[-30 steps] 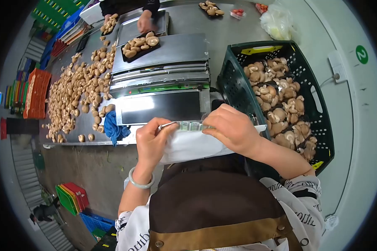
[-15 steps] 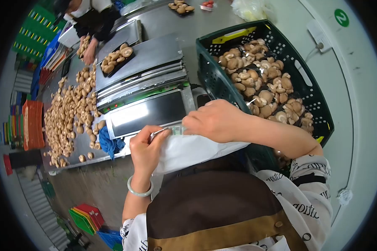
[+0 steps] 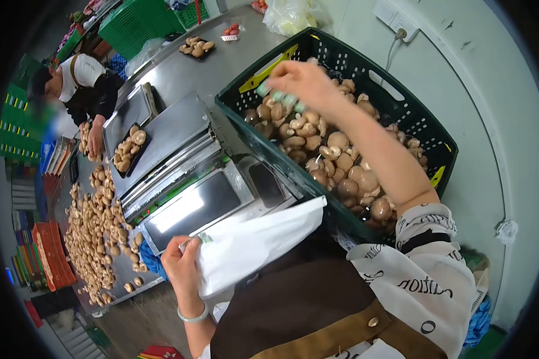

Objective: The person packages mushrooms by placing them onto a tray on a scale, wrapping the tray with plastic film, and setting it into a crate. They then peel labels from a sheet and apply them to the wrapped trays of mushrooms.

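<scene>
Above the mushrooms (image 3: pixel 338 140) at one o'clock, our right hand (image 3: pixel 308 85) pinches labels (image 3: pixel 290 100); at eight, our left hand (image 3: pixel 182 263) grips a white sheet (image 3: pixel 251 242). We seem mid-transfer, needing a light, steady touch next.

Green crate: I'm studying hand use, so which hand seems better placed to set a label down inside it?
Probably the right hand. It is over the green crate, with green-and-white labels at its fingers. The left hand is outside, gripping the white sheet.
</scene>
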`<state>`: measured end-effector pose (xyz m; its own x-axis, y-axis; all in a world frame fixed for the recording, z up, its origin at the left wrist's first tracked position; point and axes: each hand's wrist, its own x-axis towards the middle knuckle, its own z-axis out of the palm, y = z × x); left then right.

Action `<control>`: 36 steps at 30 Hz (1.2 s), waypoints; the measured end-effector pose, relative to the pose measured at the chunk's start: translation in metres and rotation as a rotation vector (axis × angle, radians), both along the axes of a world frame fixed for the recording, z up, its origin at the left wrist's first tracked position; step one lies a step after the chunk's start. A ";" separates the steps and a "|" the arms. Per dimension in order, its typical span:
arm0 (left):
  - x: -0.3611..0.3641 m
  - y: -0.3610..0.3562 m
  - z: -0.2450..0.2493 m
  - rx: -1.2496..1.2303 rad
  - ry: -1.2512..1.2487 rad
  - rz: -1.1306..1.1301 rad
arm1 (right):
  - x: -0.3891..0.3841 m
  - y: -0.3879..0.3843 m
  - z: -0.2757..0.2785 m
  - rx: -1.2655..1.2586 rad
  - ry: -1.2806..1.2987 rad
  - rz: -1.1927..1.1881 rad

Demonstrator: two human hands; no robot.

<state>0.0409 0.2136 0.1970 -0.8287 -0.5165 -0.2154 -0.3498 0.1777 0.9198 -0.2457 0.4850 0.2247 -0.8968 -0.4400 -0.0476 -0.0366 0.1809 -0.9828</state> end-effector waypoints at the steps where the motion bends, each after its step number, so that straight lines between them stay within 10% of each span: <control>1: 0.002 -0.001 -0.001 0.019 -0.009 0.002 | -0.029 0.016 -0.017 0.021 0.001 -0.013; 9: -0.007 0.018 0.005 0.108 -0.142 -0.020 | -0.149 0.038 -0.153 0.594 0.059 0.181; 12: -0.012 0.017 0.006 0.093 -0.139 -0.045 | -0.151 0.028 -0.157 1.226 0.520 0.059; 16: -0.013 0.002 -0.002 -0.017 -0.045 -0.079 | -0.150 0.072 -0.145 0.684 0.377 0.271; 18: -0.016 -0.003 -0.003 0.044 -0.050 -0.079 | -0.113 0.088 -0.119 0.467 -0.095 0.536; 24: -0.036 -0.005 -0.003 0.140 0.004 -0.239 | -0.062 0.109 -0.122 0.987 0.531 0.278; 30: -0.054 -0.027 -0.008 0.137 0.119 -0.404 | -0.024 0.164 -0.112 0.634 -0.016 0.495; 36: -0.084 -0.010 -0.003 0.110 0.109 -0.581 | 0.019 0.170 -0.118 1.077 0.320 0.026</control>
<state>-0.0433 0.2038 0.1939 -0.9891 0.0482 -0.1393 -0.1260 0.2135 0.9688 -0.2268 0.6545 0.1069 -0.9270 -0.3273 -0.1831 -0.2756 0.9257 -0.2591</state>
